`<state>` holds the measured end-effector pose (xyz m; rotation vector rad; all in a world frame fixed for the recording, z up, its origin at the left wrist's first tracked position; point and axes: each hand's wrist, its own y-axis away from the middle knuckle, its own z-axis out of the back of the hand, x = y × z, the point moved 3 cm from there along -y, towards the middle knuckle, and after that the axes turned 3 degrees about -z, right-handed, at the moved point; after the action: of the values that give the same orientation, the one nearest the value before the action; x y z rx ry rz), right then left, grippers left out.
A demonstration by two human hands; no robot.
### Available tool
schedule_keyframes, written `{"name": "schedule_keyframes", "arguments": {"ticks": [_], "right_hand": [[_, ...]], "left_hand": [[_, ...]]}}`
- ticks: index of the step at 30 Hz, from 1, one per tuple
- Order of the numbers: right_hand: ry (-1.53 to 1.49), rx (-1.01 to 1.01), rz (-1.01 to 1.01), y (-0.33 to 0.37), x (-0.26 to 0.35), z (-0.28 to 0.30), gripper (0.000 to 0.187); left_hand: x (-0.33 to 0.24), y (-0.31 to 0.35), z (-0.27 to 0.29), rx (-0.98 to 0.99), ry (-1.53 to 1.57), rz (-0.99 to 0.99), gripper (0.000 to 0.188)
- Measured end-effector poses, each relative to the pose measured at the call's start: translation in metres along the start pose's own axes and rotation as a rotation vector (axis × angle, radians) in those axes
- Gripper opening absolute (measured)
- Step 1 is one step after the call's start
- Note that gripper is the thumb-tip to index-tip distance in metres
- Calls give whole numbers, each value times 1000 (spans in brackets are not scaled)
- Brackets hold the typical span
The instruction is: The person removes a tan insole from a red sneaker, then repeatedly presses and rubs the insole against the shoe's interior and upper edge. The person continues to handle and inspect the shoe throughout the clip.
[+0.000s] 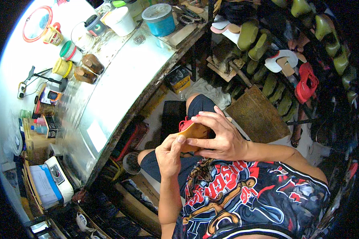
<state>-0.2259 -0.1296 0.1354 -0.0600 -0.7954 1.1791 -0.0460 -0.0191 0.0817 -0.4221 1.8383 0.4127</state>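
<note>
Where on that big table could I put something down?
The long table looks bare in the middle, between the brown shoe forms and its dark near edge. It's crowded at the top, around the blue tub and white bucket, and down the left by the yellow tub.

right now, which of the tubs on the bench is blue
The grey-topped tub at the top of the view, right of the white tub. Its blue sides set it apart from that one, the yellow tub and the green-rimmed tub.
</note>
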Motion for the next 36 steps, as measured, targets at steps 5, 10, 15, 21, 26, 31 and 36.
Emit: {"name": "schedule_keyframes", "arguments": {"ticks": [5,10,15,21,26,31,36], "right_hand": [[0,4,-6,1,-1,0,68],[7,15,-5,1,0,0,67],[10,19,-4,1,-2,0,64],[6,16,0,1,-4,0,63],[12,16,0,5,-4,1,61],[22,25,-4,9,-5,-1,61],[17,3,9,10,-6,-2,61]], "left_hand": [[2,0,1,2,3,-9,28],[4,0,0,-20,41,44,27],[1,0,-3,-30,11,48,26],[-3,-3,-3,12,-51,46,30],[1,-2,-6,19,77,102,30],[6,-2,-6,19,194,146,27],[10,-2,-10,-12,204,168,27]]}}
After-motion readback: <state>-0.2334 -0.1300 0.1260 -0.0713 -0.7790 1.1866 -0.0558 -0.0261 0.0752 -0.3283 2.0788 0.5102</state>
